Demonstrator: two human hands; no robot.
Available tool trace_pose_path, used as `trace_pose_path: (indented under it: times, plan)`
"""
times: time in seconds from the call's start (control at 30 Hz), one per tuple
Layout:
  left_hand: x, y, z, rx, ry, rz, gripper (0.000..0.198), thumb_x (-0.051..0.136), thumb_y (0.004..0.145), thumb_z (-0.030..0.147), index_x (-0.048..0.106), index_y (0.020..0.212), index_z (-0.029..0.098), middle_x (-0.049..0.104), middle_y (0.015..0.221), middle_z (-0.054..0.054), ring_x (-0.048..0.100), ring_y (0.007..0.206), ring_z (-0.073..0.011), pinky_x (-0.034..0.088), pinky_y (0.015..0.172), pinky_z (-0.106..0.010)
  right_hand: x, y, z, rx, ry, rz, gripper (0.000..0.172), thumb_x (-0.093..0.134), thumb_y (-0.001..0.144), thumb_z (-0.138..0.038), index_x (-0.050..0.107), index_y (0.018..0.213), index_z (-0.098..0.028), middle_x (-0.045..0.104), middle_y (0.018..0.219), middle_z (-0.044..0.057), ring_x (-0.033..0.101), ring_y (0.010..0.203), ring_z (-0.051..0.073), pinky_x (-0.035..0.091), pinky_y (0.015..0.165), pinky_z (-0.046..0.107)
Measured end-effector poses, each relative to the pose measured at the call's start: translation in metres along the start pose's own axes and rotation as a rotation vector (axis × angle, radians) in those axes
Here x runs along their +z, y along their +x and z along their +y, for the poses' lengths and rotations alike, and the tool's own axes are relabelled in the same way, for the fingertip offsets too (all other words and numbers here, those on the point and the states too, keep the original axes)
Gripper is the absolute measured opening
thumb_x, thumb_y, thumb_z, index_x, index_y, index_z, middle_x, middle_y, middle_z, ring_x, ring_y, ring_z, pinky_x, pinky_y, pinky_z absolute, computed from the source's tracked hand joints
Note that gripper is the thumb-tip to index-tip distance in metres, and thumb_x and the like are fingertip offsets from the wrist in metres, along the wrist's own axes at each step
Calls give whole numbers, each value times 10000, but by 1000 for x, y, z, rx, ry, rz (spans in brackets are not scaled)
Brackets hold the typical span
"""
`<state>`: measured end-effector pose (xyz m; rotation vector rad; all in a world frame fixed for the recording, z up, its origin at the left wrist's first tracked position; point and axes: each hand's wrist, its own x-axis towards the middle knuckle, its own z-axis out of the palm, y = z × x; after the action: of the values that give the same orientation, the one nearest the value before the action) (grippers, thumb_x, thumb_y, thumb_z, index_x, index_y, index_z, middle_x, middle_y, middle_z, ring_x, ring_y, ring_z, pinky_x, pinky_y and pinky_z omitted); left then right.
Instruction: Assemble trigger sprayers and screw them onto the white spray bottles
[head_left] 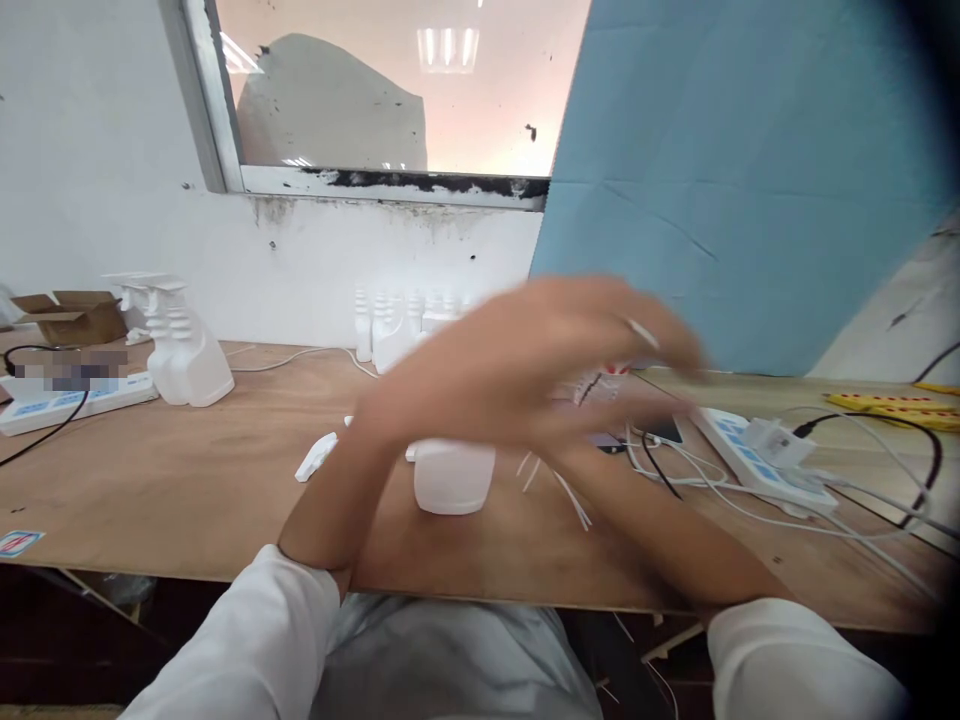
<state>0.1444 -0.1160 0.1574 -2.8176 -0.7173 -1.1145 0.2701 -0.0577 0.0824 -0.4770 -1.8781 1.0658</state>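
A small white plastic bottle stands upright on the wooden tabletop, close to its near edge and about midway along it. The left hand is raised just above and behind the bottle, blurred with motion, fingers spread loosely and stretched toward the right; whether it grips anything I cannot tell. The right hand lies mostly hidden under the left one, its forearm running in from the near right edge, and its grasp cannot be made out either. A few thin white tubes lie on the wood just right of the bottle, and a small white trigger part lies to its left. Toward the far left stand white spray bottles beside a power strip. More bottles cluster at the far edge by the wall. Another power strip with white cables sits toward the right edge.
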Motion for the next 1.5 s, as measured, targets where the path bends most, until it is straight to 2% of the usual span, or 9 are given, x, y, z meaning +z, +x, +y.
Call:
trace_pose_path:
  times: [0.1, 0.27, 0.43, 0.67, 0.93, 1.07, 1.2, 1.37, 1.5]
  plan:
    - [-23, 5, -28, 20, -7, 87, 280, 465, 961, 340, 676, 1049, 178, 691, 1044, -45, 637, 967, -179, 507, 861, -313, 0, 1, 0, -11, 165, 49, 303, 537, 830, -444, 622, 858, -154, 594, 608, 14, 529, 489, 138, 479, 443, 267]
    - [-33, 9, -68, 12, -10, -71, 194, 581, 845, 327, 700, 902, 185, 687, 755, -7, 631, 708, -138, 487, 670, -265, 1, 2, 0, 0, 381, 39, 313, 628, 745, -416, 582, 899, -148, 613, 630, 31, 564, 525, 160, 481, 462, 285]
    - [-29, 9, -63, -28, -17, -95, 169, 582, 827, 309, 656, 768, 169, 603, 595, 7, 540, 546, -104, 403, 557, -241, 5, 2, -5, -12, 375, 82, 312, 696, 710, -344, 529, 919, -181, 598, 633, -4, 550, 516, 138, 484, 464, 271]
    - [-32, 10, -62, -58, 0, -112, 177, 592, 816, 309, 604, 722, 159, 584, 616, 5, 481, 551, -92, 339, 531, -230, 3, 3, -3, 8, 354, 84, 320, 732, 703, -340, 505, 873, -192, 573, 634, -18, 543, 501, 128, 484, 455, 269]
    - [-32, 9, -59, -70, -10, -122, 181, 594, 816, 295, 571, 699, 159, 580, 625, 2, 454, 549, -82, 320, 518, -228, -4, 4, 6, 29, 463, -38, 245, 588, 763, -377, 518, 872, -169, 591, 630, 19, 554, 502, 157, 472, 435, 285]
    - [-32, 9, -60, -58, -27, -124, 181, 597, 813, 298, 572, 698, 160, 595, 636, 0, 476, 552, -84, 331, 522, -231, -4, 4, 4, 45, 463, -62, 325, 577, 752, -468, 533, 873, -169, 592, 651, 29, 565, 539, 169, 473, 442, 287]
    - [-32, 9, -64, -49, -70, -124, 198, 592, 821, 311, 568, 693, 162, 599, 622, -3, 526, 579, -102, 357, 537, -233, -5, 3, 5, 38, 424, -81, 271, 659, 714, -366, 559, 873, -172, 597, 673, 21, 564, 567, 154, 471, 478, 272]
    - [-32, 9, -67, -53, -133, -143, 192, 599, 823, 313, 573, 709, 161, 621, 643, -13, 582, 643, -125, 386, 549, -235, -4, 3, 9, 29, 390, -11, 252, 733, 720, -288, 586, 888, -171, 574, 710, 0, 546, 601, 124, 506, 567, 286]
    - [-31, 10, -70, -72, -166, -146, 181, 613, 812, 309, 574, 714, 162, 599, 601, -7, 615, 684, -148, 407, 557, -234, -5, 4, 12, 14, 432, -50, 322, 727, 720, -406, 594, 887, -164, 609, 763, 36, 559, 615, 145, 517, 544, 307]
